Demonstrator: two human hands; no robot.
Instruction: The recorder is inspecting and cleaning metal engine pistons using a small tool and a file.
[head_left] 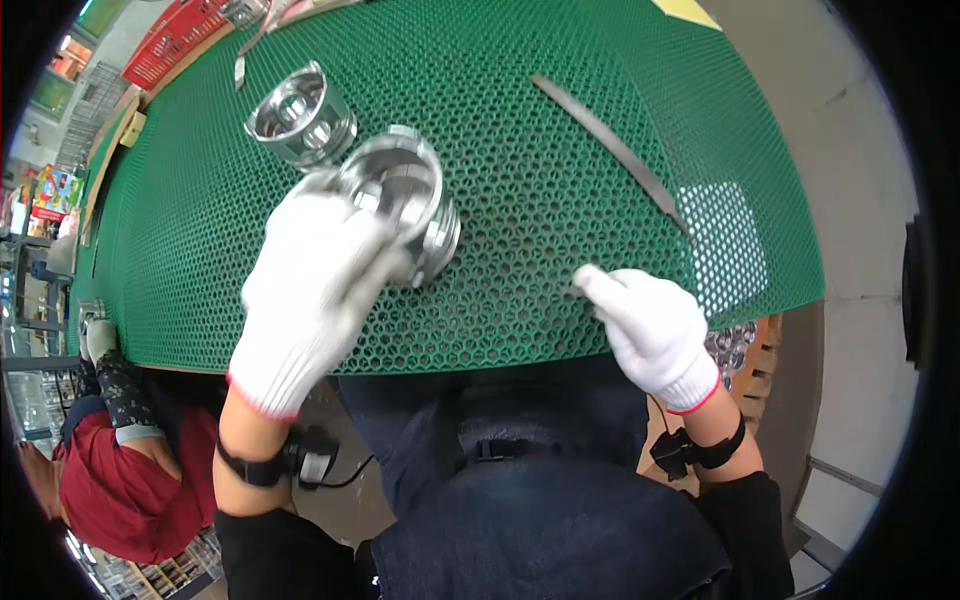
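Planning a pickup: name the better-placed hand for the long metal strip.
Probably the right hand: it looks free and is nearer the strip, while the left hand holds a shiny metal part.

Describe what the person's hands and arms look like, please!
The left hand and right hand wear white knitted gloves with pinkish-red edges at the ribbed cuffs. Each forearm has a black strap with a small dark box and a thin cable. The sleeves are black.
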